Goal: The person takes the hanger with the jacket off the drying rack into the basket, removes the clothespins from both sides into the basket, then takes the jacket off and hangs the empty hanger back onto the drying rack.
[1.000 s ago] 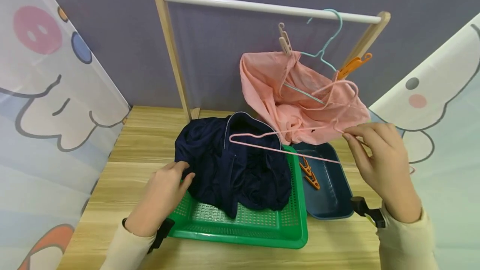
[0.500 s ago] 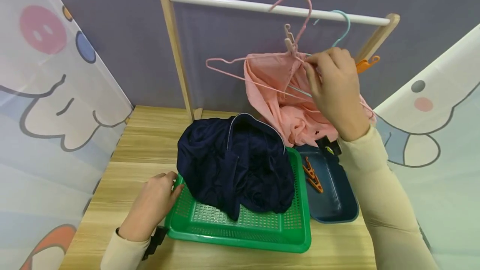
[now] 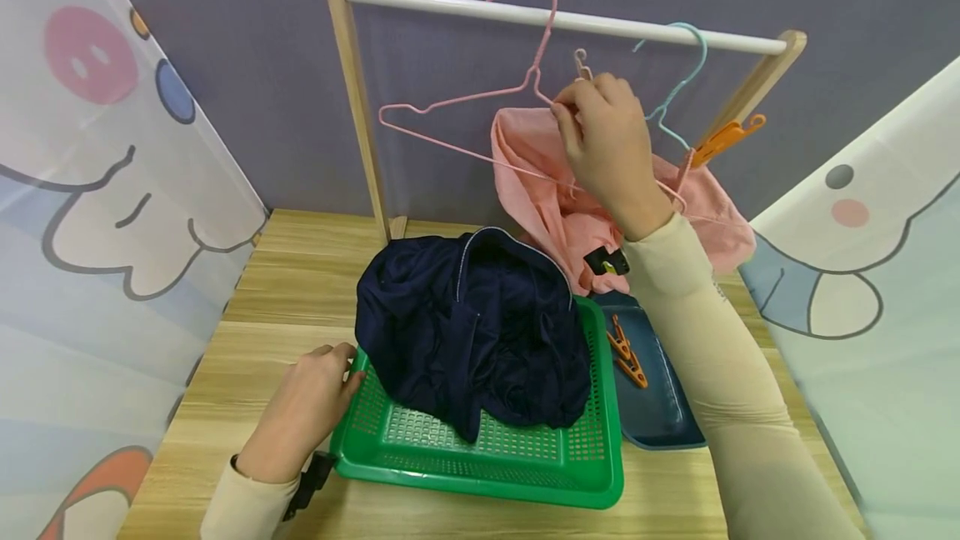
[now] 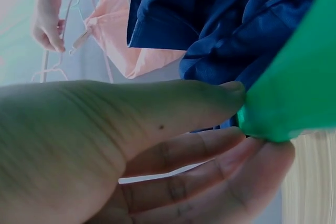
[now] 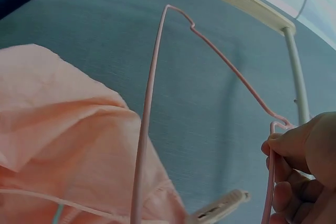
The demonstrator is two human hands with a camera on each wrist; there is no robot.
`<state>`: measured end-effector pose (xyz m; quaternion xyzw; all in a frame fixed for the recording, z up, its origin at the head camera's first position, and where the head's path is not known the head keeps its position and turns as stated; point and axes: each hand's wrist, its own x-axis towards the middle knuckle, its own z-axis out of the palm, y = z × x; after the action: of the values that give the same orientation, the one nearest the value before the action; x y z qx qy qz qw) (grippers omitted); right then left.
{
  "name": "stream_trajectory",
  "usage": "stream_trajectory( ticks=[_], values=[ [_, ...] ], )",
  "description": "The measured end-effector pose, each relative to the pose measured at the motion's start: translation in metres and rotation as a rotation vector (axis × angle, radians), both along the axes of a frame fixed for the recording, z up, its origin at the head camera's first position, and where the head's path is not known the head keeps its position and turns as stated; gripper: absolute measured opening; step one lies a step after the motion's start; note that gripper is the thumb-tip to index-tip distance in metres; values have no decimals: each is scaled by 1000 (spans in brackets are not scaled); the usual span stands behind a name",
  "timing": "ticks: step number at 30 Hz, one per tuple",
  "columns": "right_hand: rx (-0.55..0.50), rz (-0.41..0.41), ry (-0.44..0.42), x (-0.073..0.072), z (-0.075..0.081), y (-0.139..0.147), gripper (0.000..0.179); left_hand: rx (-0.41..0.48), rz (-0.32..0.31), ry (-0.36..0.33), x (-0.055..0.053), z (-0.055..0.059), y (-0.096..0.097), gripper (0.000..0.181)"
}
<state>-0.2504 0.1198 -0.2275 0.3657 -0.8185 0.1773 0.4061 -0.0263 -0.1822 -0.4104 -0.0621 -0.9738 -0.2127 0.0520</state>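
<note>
In the head view my right hand (image 3: 611, 140) is up at the drying rack. It pinches one shoulder of a pink clothes hanger (image 3: 480, 97) between thumb and fingers, close to the neck. The hanger's hook overlaps the white rail (image 3: 420, 0) in this view, and nothing hangs on the hanger. My left hand (image 3: 303, 407) grips the left rim of a green basket (image 3: 480, 486); in the left wrist view its thumb (image 4: 210, 98) lies against the green plastic. A navy garment (image 3: 412, 315) with a light-edged opening is heaped in the basket.
Behind my right arm, a pink garment (image 3: 521, 161) hangs from a turquoise hanger (image 3: 667, 102), with a beige clothespin (image 5: 220, 206) and an orange clothespin (image 3: 727, 142). Right of the basket stands a dark blue tray (image 3: 652, 411) holding orange clothespins (image 3: 630, 365).
My right hand has carried the pink hanger up and left from above the tray to the rail. My left hand has shifted from beside the navy garment to the basket's rim.
</note>
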Motion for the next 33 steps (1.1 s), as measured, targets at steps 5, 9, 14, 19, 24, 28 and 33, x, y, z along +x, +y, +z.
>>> stream_trajectory(
  ticks=[5, 9, 14, 19, 24, 28, 33],
  values=[
    [-4, 6, -33, -4, -10, -4, 18, 53, -21, -40, 1, 1, -3, 22],
    [10, 11, -54, -7, -14, -5, 19, 113, -40, -100, 2, 2, -7, 25],
    [35, 5, -58, -8, -16, -4, 19, 148, -54, -184, 2, 2, -12, 29],
    [59, -17, -71, -4, -14, -4, 18, 168, -46, -230, 0, 1, -15, 32],
    [92, -20, -51, 7, -10, 0, 16, 246, -51, -272, -2, 0, -20, 34],
    [130, -3, -15, 25, -5, 7, 12, 311, -43, -306, -3, -4, -27, 36],
    [177, 8, -12, 65, -2, 25, 10, 340, -35, -328, -3, -8, -31, 37]
  ],
)
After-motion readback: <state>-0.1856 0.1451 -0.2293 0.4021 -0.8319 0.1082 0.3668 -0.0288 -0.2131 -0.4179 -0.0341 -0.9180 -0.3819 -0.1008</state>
